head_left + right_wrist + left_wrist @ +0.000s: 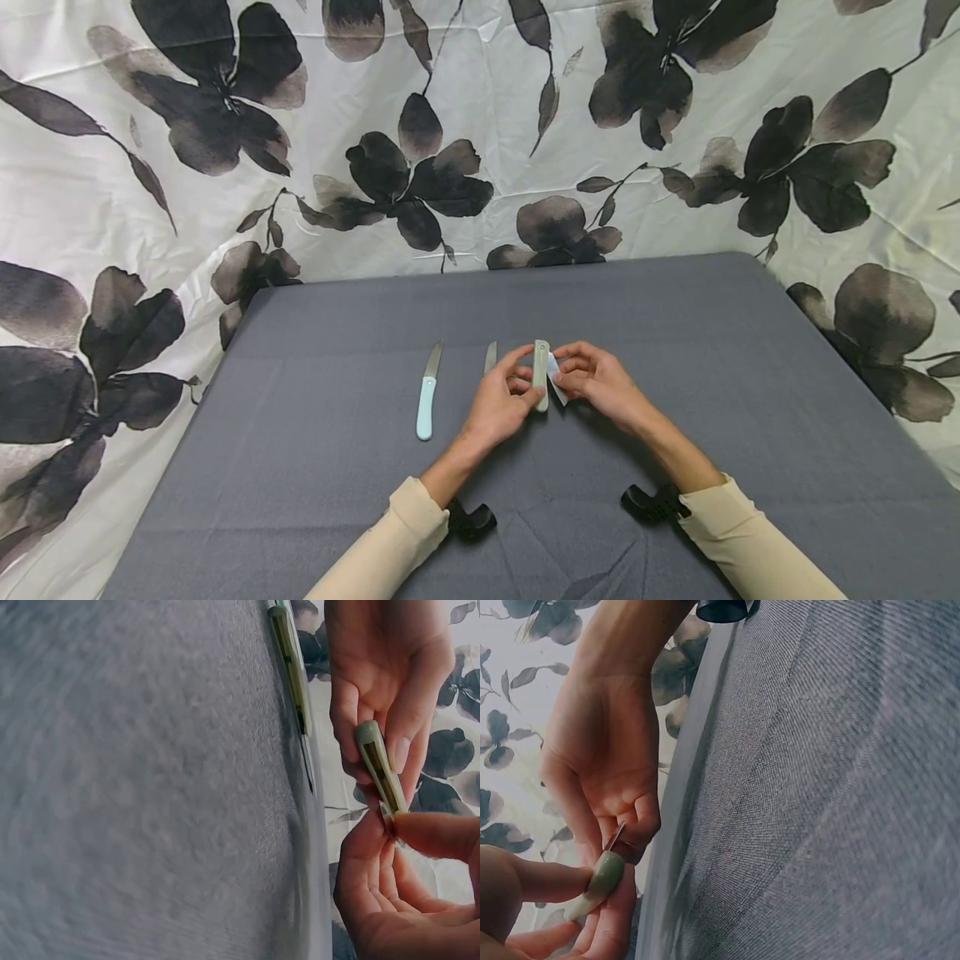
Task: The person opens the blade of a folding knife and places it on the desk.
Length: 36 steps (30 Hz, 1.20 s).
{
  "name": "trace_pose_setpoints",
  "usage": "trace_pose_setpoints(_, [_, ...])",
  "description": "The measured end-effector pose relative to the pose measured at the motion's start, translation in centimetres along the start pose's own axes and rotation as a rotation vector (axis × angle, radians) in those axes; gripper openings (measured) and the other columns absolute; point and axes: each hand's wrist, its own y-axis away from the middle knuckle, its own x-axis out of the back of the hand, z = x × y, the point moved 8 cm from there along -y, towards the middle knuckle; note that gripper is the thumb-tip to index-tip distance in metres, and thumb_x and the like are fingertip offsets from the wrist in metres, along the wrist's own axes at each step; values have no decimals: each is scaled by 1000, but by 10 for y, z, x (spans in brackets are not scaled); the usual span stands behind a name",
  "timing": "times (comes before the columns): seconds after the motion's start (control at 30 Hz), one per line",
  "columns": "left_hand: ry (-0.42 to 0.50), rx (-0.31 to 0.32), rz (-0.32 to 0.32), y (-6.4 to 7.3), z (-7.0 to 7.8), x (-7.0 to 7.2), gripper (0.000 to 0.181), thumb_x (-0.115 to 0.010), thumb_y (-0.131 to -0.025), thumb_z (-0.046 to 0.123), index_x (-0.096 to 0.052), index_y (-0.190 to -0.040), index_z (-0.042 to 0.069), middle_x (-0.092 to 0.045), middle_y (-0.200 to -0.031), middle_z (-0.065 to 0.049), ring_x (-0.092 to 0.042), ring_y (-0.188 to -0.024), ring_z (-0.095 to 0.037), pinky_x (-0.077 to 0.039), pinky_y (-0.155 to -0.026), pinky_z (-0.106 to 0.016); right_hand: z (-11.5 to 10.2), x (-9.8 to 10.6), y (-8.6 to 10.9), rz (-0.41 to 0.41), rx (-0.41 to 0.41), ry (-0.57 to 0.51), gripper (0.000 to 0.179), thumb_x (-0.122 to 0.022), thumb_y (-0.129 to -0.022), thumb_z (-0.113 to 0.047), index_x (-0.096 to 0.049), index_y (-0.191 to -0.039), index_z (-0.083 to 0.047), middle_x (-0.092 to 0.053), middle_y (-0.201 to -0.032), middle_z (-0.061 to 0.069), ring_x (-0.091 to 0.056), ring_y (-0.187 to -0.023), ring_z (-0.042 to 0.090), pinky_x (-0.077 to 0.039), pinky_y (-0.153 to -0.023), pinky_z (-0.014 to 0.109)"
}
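Note:
My left hand (501, 402) grips the pale green handle of a folding knife (541, 375) between thumb and fingers, above the table. With thumb and fingertips, my right hand (600, 385) pinches the knife's blade (557, 379), which stands part-way out at an angle from the handle. In the right wrist view the slot along the green handle (379, 761) shows, and fingers cover part of the blade. A second knife (491, 357) lies just left of my left hand, which hides its handle in the head view; its green handle (291, 671) shows in the right wrist view.
Farther left on the grey cloth-covered table (337, 492) lies an unfolded knife with a light blue handle (425, 408), blade pointing away. A white floral cloth (480, 92) hangs behind the table. Black straps or mounts (472, 521) sit at both wrists.

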Motion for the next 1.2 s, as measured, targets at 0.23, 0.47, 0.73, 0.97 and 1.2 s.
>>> trace_pose_setpoints(0.23, [-4, -8, -5, -1, 1, 0, 64, -71, -91, -2, -53, -151, 11, -72, -114, -21, -76, -94, -29, -52, -71, -21, 4, 2, -2, 45, -7, -25, 38, -69, -96, -2, -59, -131, 9, -70, -99, 6, -69, -81, 6, -58, -72, 24])
trace_pose_setpoints(0.47, [-8, -11, -11, -2, 2, 2, 64, -70, -91, -2, -53, -151, 11, -72, -113, -20, -75, -93, -28, -52, -71, -21, 4, 4, -2, 56, 15, -15, 38, -69, -96, -1, -61, -132, 8, -71, -106, 16, -71, -82, 7, -59, -72, 26])
trace_pose_setpoints(0.73, [-34, -20, -32, 0, -1, 4, 64, -71, -91, -1, -53, -151, 11, -72, -112, -21, -75, -94, -28, -53, -71, -22, 4, 8, 2, 51, 17, 26, 38, -70, -97, -5, -63, -133, 6, -70, -110, 22, -71, -83, 7, -60, -73, 29])
trace_pose_setpoints(0.97, [-54, -13, -65, 1, -3, 3, 64, -71, -92, -1, -53, -152, 12, -72, -111, -20, -74, -91, -26, -51, -68, -23, 6, 12, 5, 53, 28, 73, 36, -71, -97, -7, -65, -132, 2, -70, -109, 23, -70, -81, 9, -60, -72, 31])
trace_pose_setpoints(1.2, [-50, -6, -93, 1, -3, 2, 64, -70, -93, -1, -53, -152, 15, -71, -111, -19, -73, -87, -21, -51, -63, -24, 5, 16, 8, 54, 52, 104, 35, -70, -99, -9, -67, -132, 0, -70, -107, 23, -68, -78, 10, -58, -69, 32])
